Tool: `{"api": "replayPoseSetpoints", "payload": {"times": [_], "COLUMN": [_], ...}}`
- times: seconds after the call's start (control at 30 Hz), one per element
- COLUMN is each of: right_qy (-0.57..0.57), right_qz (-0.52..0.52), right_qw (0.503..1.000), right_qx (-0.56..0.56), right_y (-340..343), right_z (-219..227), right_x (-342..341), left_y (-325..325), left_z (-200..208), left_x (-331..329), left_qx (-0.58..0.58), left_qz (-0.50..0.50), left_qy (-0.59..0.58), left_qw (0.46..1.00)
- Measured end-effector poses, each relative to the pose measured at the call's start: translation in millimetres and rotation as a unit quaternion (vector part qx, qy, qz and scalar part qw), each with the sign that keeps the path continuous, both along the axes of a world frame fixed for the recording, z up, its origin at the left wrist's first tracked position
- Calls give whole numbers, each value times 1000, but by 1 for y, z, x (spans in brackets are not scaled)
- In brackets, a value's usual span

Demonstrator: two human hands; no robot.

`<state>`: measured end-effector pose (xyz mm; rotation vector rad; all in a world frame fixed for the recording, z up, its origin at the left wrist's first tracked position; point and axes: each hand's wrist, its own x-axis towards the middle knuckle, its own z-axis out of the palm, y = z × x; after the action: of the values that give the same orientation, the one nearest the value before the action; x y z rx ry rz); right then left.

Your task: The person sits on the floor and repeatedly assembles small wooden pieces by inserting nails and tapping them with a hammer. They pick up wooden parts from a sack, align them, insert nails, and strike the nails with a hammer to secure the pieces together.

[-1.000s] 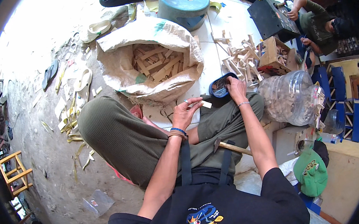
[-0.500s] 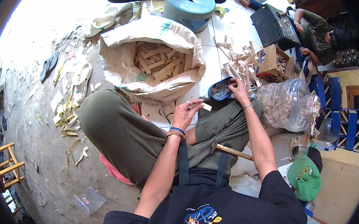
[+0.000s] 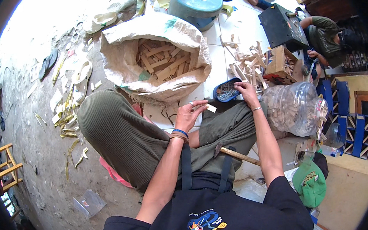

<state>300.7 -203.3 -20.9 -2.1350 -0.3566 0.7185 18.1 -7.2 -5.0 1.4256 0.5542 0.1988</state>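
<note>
Between left hand [image 3: 189, 114] fingers, perhaps flat wood slip [image 3: 210, 108]

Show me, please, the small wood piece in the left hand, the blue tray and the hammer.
small wood piece [image 3: 210, 108], head view, its flat pale face.
blue tray [image 3: 226, 91], head view, its inside.
hammer [image 3: 239, 155], head view, mid wooden handle.

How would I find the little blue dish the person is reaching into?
Start at the big open sack of wood pieces. Just right of it, on the white floor, sits the blue dish under the right hand. Unlike the wooden scraps beside it, it is dark blue.
</note>
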Motion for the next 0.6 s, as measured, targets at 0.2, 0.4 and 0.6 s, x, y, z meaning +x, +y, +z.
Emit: {"api": "replayPoseSetpoints", "payload": {"times": [0.2, 0.4, 0.6], "right_qy": [-32, 11, 20], "right_qz": [5, -25, -66], "right_qw": [999, 998, 998], "right_qx": [3, 51, 11], "right_y": [2, 4, 9], "right_z": [-3, 14, 36], "right_x": [-2, -9, -17], "left_y": [0, -4, -4], "left_z": [-1, -10, -6], "left_x": [0, 2, 1], "left_qx": [6, 4, 8], "left_qz": [4, 28, 26], "left_qy": [2, -24, -29], "left_qw": [1000, 999, 999]}}
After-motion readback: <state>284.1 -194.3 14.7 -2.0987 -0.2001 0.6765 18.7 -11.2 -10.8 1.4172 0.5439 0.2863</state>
